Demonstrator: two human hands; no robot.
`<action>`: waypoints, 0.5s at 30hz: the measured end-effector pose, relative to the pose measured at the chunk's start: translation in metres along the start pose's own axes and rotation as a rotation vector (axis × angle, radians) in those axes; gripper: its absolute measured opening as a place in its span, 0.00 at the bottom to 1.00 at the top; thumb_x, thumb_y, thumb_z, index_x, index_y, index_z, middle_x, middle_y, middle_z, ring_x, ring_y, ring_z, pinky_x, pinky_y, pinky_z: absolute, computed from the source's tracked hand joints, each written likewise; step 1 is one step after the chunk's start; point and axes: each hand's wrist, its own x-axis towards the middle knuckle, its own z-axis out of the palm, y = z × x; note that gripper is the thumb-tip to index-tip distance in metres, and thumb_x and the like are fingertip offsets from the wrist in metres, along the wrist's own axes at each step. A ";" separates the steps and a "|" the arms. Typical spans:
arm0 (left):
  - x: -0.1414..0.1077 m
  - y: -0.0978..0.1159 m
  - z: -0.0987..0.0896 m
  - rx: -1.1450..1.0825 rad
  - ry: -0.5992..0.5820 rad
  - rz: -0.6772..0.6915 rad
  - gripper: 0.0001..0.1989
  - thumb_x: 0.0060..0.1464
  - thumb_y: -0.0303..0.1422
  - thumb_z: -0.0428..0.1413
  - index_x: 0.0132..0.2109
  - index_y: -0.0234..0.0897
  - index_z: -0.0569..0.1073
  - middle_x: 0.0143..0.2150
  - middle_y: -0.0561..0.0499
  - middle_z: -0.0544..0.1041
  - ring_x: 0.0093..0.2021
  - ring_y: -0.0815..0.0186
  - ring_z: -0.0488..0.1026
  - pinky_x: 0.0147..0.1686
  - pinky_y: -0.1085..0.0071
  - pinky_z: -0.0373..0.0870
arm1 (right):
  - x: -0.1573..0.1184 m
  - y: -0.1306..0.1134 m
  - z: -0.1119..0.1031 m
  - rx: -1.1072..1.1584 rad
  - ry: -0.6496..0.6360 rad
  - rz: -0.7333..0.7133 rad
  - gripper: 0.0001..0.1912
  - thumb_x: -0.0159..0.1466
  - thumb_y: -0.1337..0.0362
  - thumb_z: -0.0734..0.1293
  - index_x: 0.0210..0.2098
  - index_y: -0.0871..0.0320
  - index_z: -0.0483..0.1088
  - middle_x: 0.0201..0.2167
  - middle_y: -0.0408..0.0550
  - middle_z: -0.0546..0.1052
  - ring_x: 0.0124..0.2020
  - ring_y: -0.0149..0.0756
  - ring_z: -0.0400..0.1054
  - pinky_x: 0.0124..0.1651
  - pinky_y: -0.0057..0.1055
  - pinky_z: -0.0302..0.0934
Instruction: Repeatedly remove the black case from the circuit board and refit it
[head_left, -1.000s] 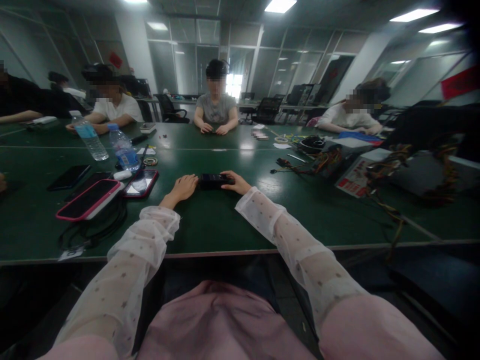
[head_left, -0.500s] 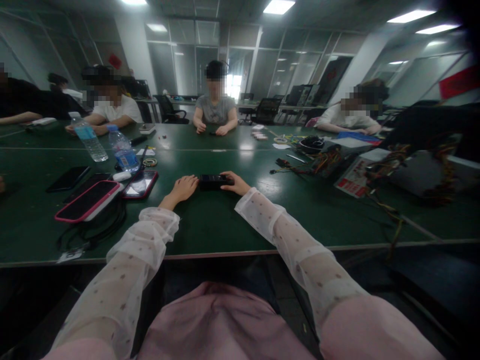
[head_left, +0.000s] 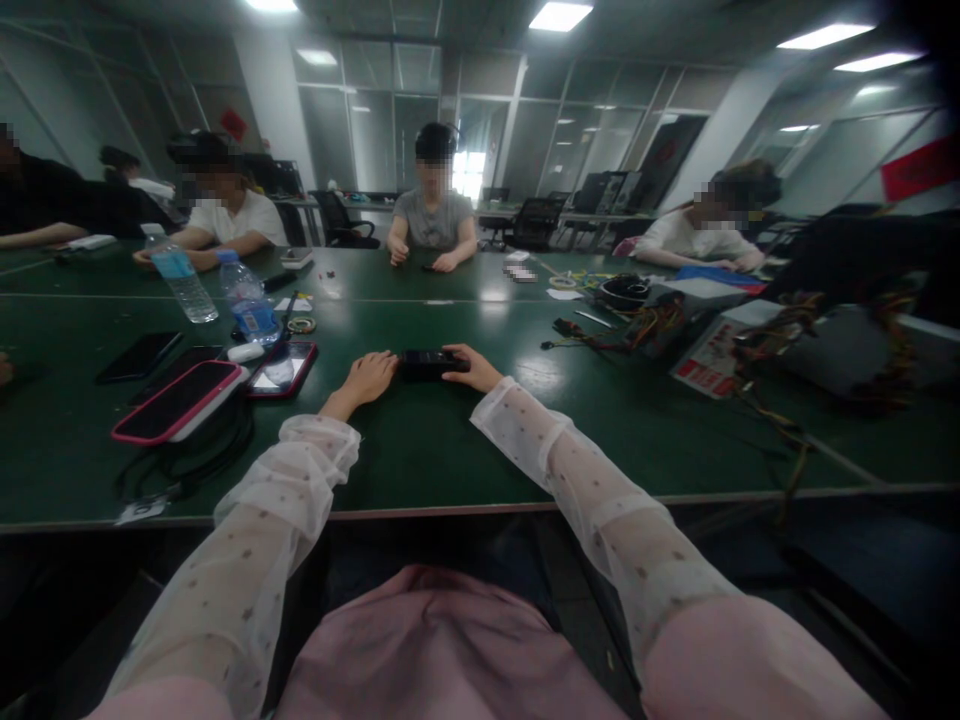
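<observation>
A small black box-shaped object (head_left: 424, 365) rests on the green table in front of me; its exact kind is not clear. My right hand (head_left: 474, 369) grips its right end, thumb on the near side and fingers over the far side. Flat on the table, my left hand (head_left: 373, 377) lies with its fingers stretched out toward the object's left end. Those fingertips reach the end or nearly so; whether they press on it I cannot tell.
Left of me lie a pink-edged phone (head_left: 180, 402), another phone (head_left: 283, 369), a dark phone (head_left: 139, 357) and two water bottles (head_left: 251, 305) (head_left: 180, 275). Cables and a metal-cased unit (head_left: 705, 355) stand at right. Several people sit across the green table (head_left: 450, 460).
My hands and the black object stay in place. The view shifts very slightly. Across the table, the person in grey moves one hand a little.
</observation>
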 end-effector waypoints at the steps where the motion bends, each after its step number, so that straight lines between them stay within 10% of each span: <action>1: 0.000 0.000 0.000 0.000 0.001 -0.002 0.27 0.69 0.42 0.30 0.65 0.43 0.63 0.69 0.49 0.60 0.68 0.56 0.55 0.64 0.50 0.53 | 0.000 0.000 0.000 -0.001 -0.004 0.000 0.36 0.51 0.59 0.77 0.56 0.53 0.64 0.49 0.52 0.74 0.55 0.46 0.68 0.61 0.54 0.58; 15: 0.000 -0.002 0.002 0.044 0.040 0.048 0.23 0.67 0.40 0.40 0.65 0.43 0.61 0.69 0.47 0.60 0.67 0.55 0.56 0.63 0.52 0.55 | 0.003 0.008 0.003 0.019 0.050 -0.006 0.34 0.48 0.58 0.78 0.52 0.57 0.66 0.47 0.53 0.75 0.53 0.47 0.69 0.61 0.50 0.59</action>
